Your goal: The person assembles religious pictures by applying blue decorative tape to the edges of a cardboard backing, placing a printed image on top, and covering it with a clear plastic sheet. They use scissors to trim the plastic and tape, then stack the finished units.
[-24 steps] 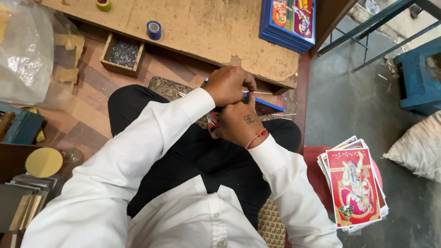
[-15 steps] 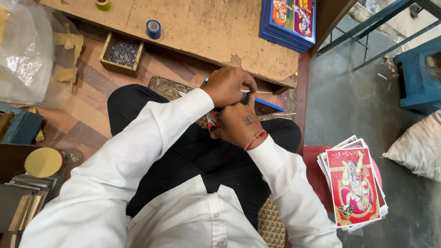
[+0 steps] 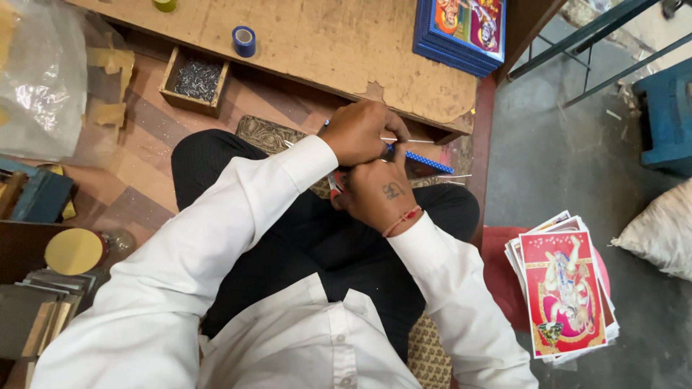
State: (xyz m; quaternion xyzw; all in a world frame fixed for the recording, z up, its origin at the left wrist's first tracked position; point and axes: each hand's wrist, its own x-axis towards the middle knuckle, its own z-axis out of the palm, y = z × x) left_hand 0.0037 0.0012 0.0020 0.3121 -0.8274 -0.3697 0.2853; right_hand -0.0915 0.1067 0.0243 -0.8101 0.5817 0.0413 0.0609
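Strip (image 3: 425, 159) blue, dotted, between left hand (image 3: 360, 133), right hand (image 3: 380, 194)

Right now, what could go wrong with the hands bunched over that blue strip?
1. Both hands, left and right, crowd the blue strip; a slip could bend it or nick a finger.
2. The print stack sits fanned beside the right elbow; a nudge might scatter it.
3. The open nail tray could tip if bumped.

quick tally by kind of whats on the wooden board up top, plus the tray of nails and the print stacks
tape rolls: 2, a blue one and a yellow-green one cut by the frame edge
blue-edged stack of framed pictures: 1
wooden tray of small nails: 1
stack of red prints: 1
total: 5
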